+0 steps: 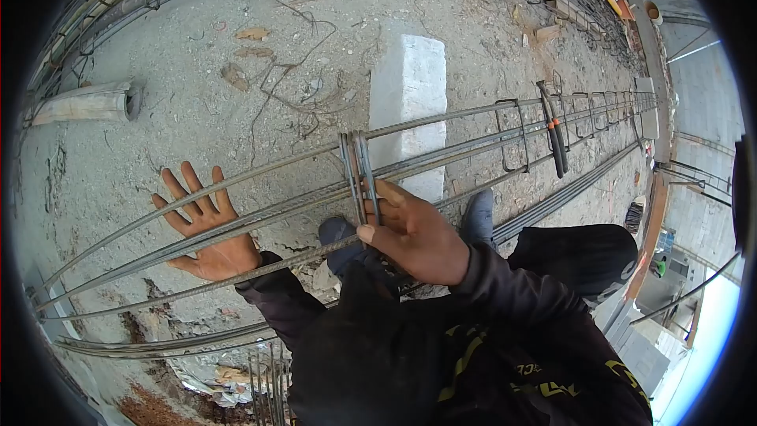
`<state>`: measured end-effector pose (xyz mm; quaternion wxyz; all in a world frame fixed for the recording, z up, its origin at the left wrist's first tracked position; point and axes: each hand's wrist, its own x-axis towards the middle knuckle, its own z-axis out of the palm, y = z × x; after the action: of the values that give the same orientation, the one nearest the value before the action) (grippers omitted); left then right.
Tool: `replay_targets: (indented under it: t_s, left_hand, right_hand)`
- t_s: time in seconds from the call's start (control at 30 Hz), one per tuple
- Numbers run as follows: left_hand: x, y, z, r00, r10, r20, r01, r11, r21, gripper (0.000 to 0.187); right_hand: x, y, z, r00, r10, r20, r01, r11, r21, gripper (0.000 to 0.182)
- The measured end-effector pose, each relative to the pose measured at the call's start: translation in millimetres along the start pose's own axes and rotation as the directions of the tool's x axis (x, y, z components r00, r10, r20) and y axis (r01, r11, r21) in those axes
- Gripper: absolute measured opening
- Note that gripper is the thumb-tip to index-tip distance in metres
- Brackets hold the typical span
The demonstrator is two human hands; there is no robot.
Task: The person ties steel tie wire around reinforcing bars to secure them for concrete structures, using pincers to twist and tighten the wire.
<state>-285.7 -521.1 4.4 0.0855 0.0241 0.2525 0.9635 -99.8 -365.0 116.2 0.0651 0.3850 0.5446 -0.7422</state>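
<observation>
Two bare hands were at a run of long steel bars (441,117), which passed above rough ground (307,31). Main relation noted: a close bundle of steel stirrups (369,173) stood crosswise to the bars, its long sides running from the far bar towards the person's body, while the bars ran left to right.

Right hand (418,237): nearer of the two, and in contact. It came in from the right at the near end of the bundle; fingers closed on the stirrups, thumb in front and the others curled behind the metal. From these fingers, most of the bundle's length lay forward and slightly left. Ring count uncertain, since the wires overlapped.

Left hand (209,229): well apart from the bundle, to its left along the bars. Palm faced up, fingers spread and holding nothing. Bars crossed above it; whether any touched the skin could not be told.

Surroundings: a white block (424,71) lay beyond and partly under the bars, right of the bundle. Farther right, a single ring (523,138) encircled bars, and orange-and-black pincers (558,150) hung just beside it.
</observation>
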Motion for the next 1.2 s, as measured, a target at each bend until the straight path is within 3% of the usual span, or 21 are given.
replay_targets:
  t_s: [0.1, 0.2, 0.27, 0.37, 0.4, 0.5, 0.6, 0.7, 0.8, 1.0, 1.03, 1.1, 1.13, 1.2]
  left_hand:
    - [0, 1, 4, 1.0, -0.003, -0.011, 0.004, 0.999, 0.044, 0.094]
    - [-2, 0, 7, 1.0, -0.005, -0.002, 0.005, 0.992, 0.125, 0.093]
    - [0, 0, 7, 0.999, 0.009, 0.032, -0.014, 0.988, 0.155, 0.091]
    - [8, 5, -24, 0.944, -0.028, 0.329, 0.129, 0.948, -0.29, 0.092]
    - [8, 6, -23, 0.939, -0.031, 0.343, 0.149, 0.935, -0.322, 0.094]
    - [7, 8, -24, 0.937, -0.036, 0.346, 0.16, 0.927, -0.338, 0.094]
    - [9, 7, -26, 0.928, -0.04, 0.369, 0.173, 0.927, -0.333, 0.094]
    - [8, 10, -28, 0.925, -0.039, 0.379, 0.182, 0.92, -0.348, 0.092]
    - [8, 6, -26, 0.942, -0.045, 0.332, 0.175, 0.912, -0.371, 0.09]
    - [2, -1, -32, 0.935, -0.066, 0.349, 0.192, 0.92, -0.341, 0.09]
    - [3, 3, -35, 0.936, -0.049, 0.349, 0.169, 0.931, -0.323, 0.09]
    - [-1, 1, -18, 0.987, -0.025, 0.156, 0.033, 0.998, -0.049, 0.09]
    - [-2, -2, -13, 0.999, -0.002, 0.054, -0.003, 0.996, 0.087, 0.09]
    - [-1, 0, -17, 0.997, -0.021, 0.073, 0.018, 0.999, 0.035, 0.09]
  right_hand:
    - [-53, 24, -31, 0.959, -0.184, -0.215, 0.126, 0.958, -0.257, 0.069]
    - [-91, 55, -34, 0.929, -0.116, -0.35, -0.146, 0.756, -0.638, 0.094]
    - [-74, 85, -23, 0.881, -0.185, -0.435, -0.172, 0.731, -0.66, 0.109]
    - [-31, 113, -5, 0.792, -0.235, -0.564, -0.229, 0.741, -0.631, 0.121]
    - [-21, 114, -7, 0.762, -0.239, -0.602, -0.248, 0.751, -0.612, 0.122]
    - [-16, 101, -17, 0.751, -0.175, -0.637, -0.155, 0.891, -0.427, 0.114]
    - [-28, 103, -46, 0.716, -0.246, -0.654, -0.139, 0.867, -0.478, 0.101]
    - [-47, 118, -83, 0.635, -0.386, -0.668, -0.216, 0.742, -0.634, 0.093]
    - [-60, 125, -110, 0.642, -0.442, -0.626, -0.241, 0.659, -0.713, 0.089]
    - [-60, 119, -99, 0.617, -0.379, -0.69, -0.274, 0.719, -0.639, 0.091]
    - [-60, 128, -101, 0.618, -0.421, -0.664, -0.25, 0.696, -0.674, 0.091]
    - [-60, 132, -99, 0.607, -0.486, -0.629, -0.189, 0.681, -0.708, 0.093]
    - [-64, 118, -96, 0.639, -0.426, -0.641, -0.199, 0.713, -0.672, 0.096]
    - [-79, 109, -108, 0.757, -0.37, -0.539, -0.234, 0.616, -0.752, 0.099]
